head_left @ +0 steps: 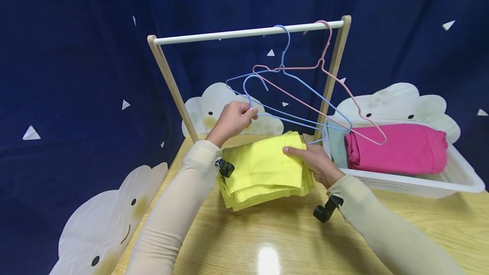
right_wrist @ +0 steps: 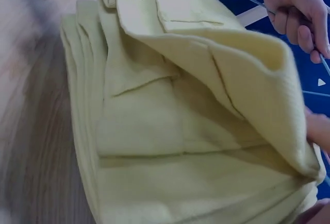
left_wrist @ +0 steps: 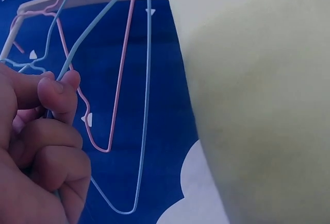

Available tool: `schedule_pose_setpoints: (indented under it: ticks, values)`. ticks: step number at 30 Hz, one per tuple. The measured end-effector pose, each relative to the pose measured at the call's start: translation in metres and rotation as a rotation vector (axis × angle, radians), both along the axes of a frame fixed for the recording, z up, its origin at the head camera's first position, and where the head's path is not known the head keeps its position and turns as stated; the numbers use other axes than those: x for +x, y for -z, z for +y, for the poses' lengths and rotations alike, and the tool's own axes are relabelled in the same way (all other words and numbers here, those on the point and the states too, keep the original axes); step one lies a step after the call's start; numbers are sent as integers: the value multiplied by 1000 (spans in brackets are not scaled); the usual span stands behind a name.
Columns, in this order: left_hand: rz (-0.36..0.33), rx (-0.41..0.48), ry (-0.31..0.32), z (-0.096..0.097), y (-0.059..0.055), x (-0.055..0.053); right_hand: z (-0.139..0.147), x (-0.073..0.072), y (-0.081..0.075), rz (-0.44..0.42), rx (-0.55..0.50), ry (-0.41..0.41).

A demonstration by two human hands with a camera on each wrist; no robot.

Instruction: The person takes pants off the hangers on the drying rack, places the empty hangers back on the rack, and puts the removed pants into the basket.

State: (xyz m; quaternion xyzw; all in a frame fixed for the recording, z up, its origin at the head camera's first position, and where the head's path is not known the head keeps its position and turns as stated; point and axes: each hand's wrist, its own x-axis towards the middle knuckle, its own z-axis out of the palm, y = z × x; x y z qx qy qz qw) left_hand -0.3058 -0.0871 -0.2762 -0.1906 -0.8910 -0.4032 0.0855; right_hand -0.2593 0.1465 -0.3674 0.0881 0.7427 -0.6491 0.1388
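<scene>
My left hand pinches a blue hanger just below its hook, thumb against the curled forefinger. That hanger slants right, and its far end reaches behind the top of a folded yellow garment. With my right hand I grip the garment's right edge, the thumb lying on top and the fingers beneath. The right wrist view shows the yellow fabric in several layers, its upper layer lifted into an open fold. There, only part of my right hand appears at the right edge.
A wooden rack with a white rod stands behind. On it hang another blue hanger and a pink hanger. At right, a white basket holds folded magenta cloth and grey-green cloth.
</scene>
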Motion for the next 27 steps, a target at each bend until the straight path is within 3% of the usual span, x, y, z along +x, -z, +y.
schedule_pose_setpoints:
  ticks: [4, 14, 27]
  values:
    - [-6, 3, 10, 0, 0, 1, 1, -1, 2, -20, -37, -51]
    - [-21, 27, 3, -3, 0, -1, 5, 1, -1, -25, -97, -80]
    - [-39, 35, 24, -3, 0, -1, 5, 2, 4, 53, -137, -46]
